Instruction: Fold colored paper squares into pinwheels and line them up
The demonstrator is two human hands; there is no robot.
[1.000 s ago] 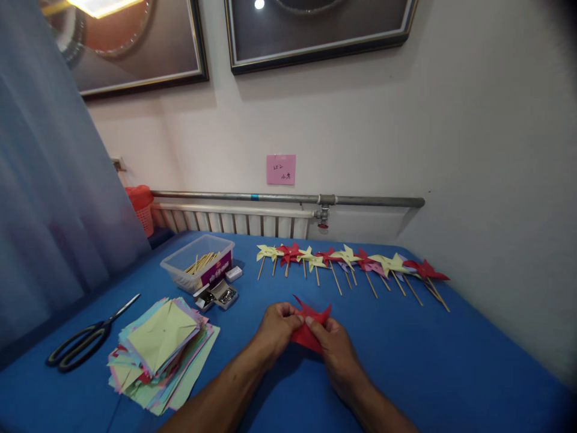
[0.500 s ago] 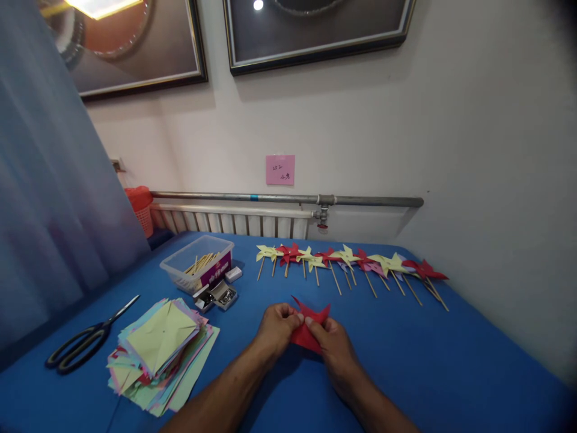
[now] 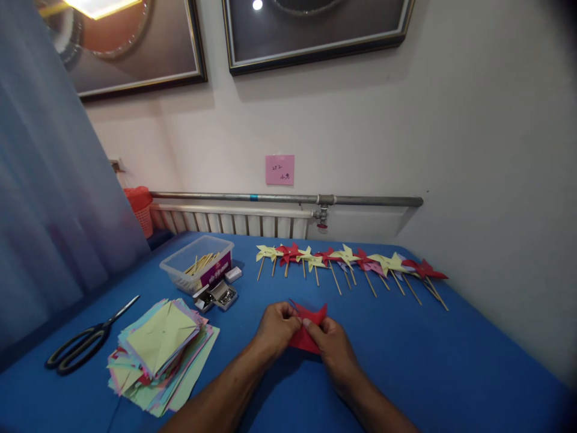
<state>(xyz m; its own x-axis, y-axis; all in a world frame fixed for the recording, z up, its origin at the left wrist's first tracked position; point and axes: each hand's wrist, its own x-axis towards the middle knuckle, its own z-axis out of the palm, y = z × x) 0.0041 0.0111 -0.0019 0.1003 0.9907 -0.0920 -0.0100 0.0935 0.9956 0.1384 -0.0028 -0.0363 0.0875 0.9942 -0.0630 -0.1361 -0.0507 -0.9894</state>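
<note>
Both my hands meet over the blue table, pinching one red paper piece (image 3: 308, 328) with cut, pointed corners. My left hand (image 3: 277, 328) grips its left side with the fingers curled in. My right hand (image 3: 331, 346) holds its right side, thumb and forefinger on the centre. The paper's lower part is hidden behind my fingers. A row of finished red and yellow paper pinwheels (image 3: 347, 260) on wooden sticks lies beyond my hands, toward the wall.
A stack of coloured paper squares (image 3: 160, 349) lies at the left, with black scissors (image 3: 83, 341) further left. A clear plastic box of sticks (image 3: 198, 264) and small open tins of pins (image 3: 219, 296) sit behind it. A radiator (image 3: 234, 222) runs along the wall.
The red paper's upper points have drawn slightly lower and closer in between my fingers. My hands stay in the same place.
</note>
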